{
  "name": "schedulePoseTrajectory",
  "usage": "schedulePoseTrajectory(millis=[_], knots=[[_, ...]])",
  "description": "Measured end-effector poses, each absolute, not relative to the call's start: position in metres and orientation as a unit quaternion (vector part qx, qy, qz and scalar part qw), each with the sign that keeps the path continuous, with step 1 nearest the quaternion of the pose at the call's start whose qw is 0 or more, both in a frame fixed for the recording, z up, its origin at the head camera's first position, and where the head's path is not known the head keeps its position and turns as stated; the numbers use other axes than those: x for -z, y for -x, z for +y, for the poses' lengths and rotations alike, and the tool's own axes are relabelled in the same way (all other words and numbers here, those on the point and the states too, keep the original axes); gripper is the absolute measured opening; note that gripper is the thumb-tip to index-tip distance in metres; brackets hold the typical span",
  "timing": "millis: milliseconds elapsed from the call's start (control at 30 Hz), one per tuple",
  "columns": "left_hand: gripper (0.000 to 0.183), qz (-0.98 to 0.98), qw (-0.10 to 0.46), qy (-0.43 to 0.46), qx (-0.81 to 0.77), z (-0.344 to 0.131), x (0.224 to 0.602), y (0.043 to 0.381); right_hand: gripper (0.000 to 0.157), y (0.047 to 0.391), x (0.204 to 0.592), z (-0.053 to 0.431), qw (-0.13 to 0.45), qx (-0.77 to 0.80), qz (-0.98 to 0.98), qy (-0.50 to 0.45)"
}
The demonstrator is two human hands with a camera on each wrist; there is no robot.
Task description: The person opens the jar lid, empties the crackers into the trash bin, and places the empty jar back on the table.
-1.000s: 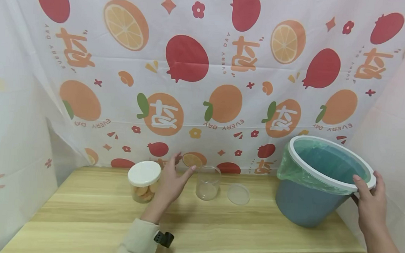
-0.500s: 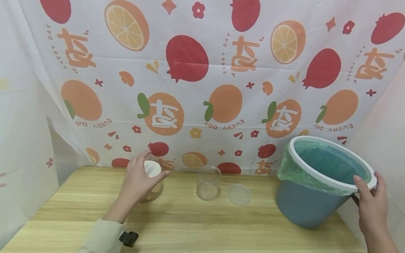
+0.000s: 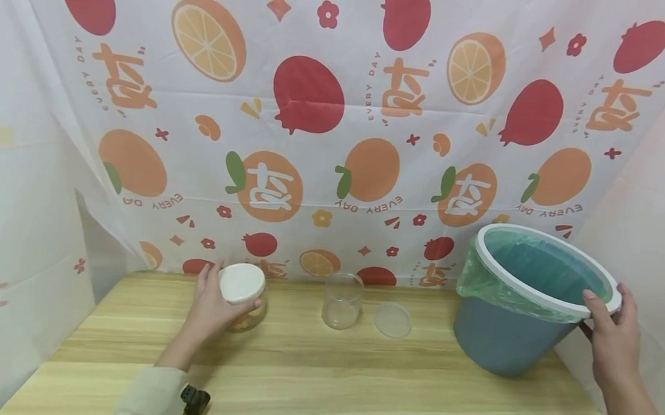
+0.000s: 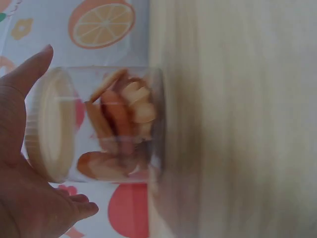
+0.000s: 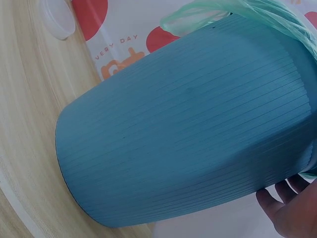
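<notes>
In the head view my left hand (image 3: 206, 311) is at the white lid (image 3: 242, 282) of a clear jar (image 4: 119, 168), thumb on the front side and fingers round the left. The left wrist view shows the digits spread about the lid, not closed tightly on it. Tan and brown biscuit-like pieces (image 4: 116, 119) fill part of the jar, which stands on the wooden table. On the right, my right hand (image 3: 612, 342) grips the white rim (image 3: 533, 296) of a blue-grey trash can (image 3: 501, 338), thumb over the rim and fingers beneath. A green bag (image 3: 485, 283) lines the can.
Between jar and can stands an uncovered clear empty jar (image 3: 341, 306). A round translucent lid (image 3: 392, 320) lies flat to its right. Behind the wooden table (image 3: 321, 384) hangs a fruit-print cloth (image 3: 318, 168), with pale cloth at both sides.
My left hand has moved left from between the two jars, passing in front of the lidded jar, and is now at its lid. That jar sits slightly further right. The right hand stays on the can.
</notes>
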State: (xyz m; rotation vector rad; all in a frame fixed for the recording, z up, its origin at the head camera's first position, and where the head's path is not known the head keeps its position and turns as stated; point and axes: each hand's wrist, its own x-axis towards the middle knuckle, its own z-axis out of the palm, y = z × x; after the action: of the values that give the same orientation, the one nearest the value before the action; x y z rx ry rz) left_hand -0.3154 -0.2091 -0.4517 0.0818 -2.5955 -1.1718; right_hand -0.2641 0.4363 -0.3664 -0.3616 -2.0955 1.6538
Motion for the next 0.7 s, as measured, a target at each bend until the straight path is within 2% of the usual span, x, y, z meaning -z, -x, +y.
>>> schedulePoseTrajectory(millis=[267, 700], knots=[[0.103, -0.898, 0.156, -0.014, 0.410, -0.205, 0.458, 0.317, 0.076, 0.265, 0.367, 0.436, 0.229, -0.597, -0.757, 0.131], [0.095, -0.899, 0.142, 0.012, 0.415, -0.193, 0.463, 0.310, 0.075, 0.266, 0.369, 0.436, 0.235, -0.589, -0.763, 0.128]])
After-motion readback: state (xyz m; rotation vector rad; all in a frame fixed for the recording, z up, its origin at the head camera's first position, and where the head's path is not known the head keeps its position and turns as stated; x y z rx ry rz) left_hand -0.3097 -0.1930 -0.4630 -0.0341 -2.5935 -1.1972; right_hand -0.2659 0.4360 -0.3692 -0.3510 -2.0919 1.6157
